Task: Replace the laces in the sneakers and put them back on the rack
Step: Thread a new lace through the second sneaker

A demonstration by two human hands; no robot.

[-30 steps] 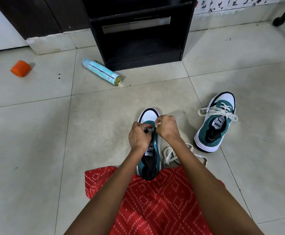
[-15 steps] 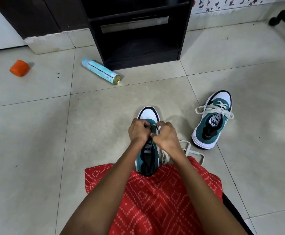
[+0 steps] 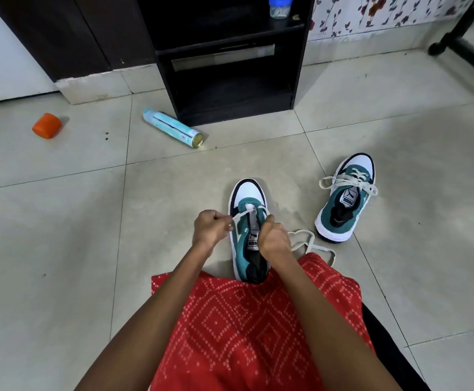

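A teal-and-white sneaker stands on the tiled floor right in front of my lap, toe pointing away. A cream lace runs through its front eyelets, and the loose rest lies coiled on the floor to the right. My left hand pinches one lace end, drawn out to the left of the shoe. My right hand grips the lace over the tongue. The second sneaker, fully laced, stands to the right. The black shoe rack is straight ahead.
A light-blue spray can lies on the floor left of the rack's base. An orange cap lies far left. A small blue-lidded jar stands on the rack's shelf. A black chair leg crosses the top right. Red patterned cloth covers my lap.
My left hand has pulled the lace end out to the left, away from the shoe. My right hand has stayed over the tongue. The camera has tipped up a little.
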